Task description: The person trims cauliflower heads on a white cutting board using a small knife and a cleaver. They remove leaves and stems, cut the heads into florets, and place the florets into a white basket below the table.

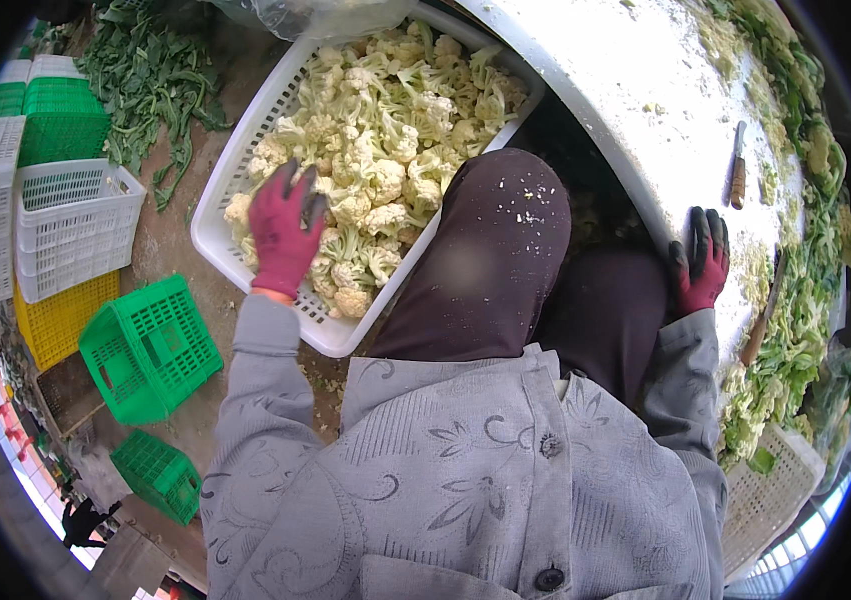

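My left hand (288,225), in a red glove with dark fingertips, rests over the near left part of a white plastic crate (217,187). Its fingers are spread a little over the cauliflower florets (388,180) that fill the crate; no floret shows in its grip. My right hand (701,259), gloved alike, lies on the edge of a white work table (620,90) with nothing in it. Beyond its fingertips a knife with a wooden handle (738,180) lies on the table. A second wooden-handled knife (759,330) lies farther right, by the trimmings.
Cauliflower leaves and trimmings (815,292) line the table's right side. A leaf heap (162,82) lies on the floor at upper left. White crates (80,232), a yellow crate (72,319) and green crates (162,345) stand at left. Another white crate (770,502) is at lower right.
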{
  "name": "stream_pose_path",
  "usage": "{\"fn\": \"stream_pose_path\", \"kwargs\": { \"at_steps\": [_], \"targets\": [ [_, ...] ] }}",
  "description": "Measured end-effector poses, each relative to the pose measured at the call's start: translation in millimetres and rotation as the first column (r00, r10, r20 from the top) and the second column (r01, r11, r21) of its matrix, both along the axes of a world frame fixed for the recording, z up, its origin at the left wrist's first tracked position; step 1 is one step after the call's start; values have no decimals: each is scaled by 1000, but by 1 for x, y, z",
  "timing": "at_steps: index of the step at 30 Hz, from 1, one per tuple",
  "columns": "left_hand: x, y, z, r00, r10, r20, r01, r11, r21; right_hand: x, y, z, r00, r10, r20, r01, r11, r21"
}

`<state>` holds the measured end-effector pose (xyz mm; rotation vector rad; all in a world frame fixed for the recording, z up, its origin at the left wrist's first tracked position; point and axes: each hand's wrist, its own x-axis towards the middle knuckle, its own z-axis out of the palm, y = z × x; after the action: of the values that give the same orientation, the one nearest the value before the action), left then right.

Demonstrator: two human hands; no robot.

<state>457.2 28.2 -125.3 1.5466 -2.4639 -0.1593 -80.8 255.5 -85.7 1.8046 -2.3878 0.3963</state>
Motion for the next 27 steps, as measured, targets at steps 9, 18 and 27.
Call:
{"fn": "stream_pose_path", "kwargs": {
  "at_steps": [9, 18, 27],
  "targets": [
    [-49, -16, -26, 995, 84, 63, -85, 996, 21, 4, -1, 3, 1000, -6, 5, 6, 1000, -27],
    [29, -11, -9, 891, 405, 206, -414, 910, 2, -1, -4, -3, 1000, 17, 23, -16, 999, -49],
    [-86, 1, -22, 913, -194, 358, 135, 974, 184, -3, 1, -2, 1000, -2, -13, 2, 1000, -24]
  ]
}}
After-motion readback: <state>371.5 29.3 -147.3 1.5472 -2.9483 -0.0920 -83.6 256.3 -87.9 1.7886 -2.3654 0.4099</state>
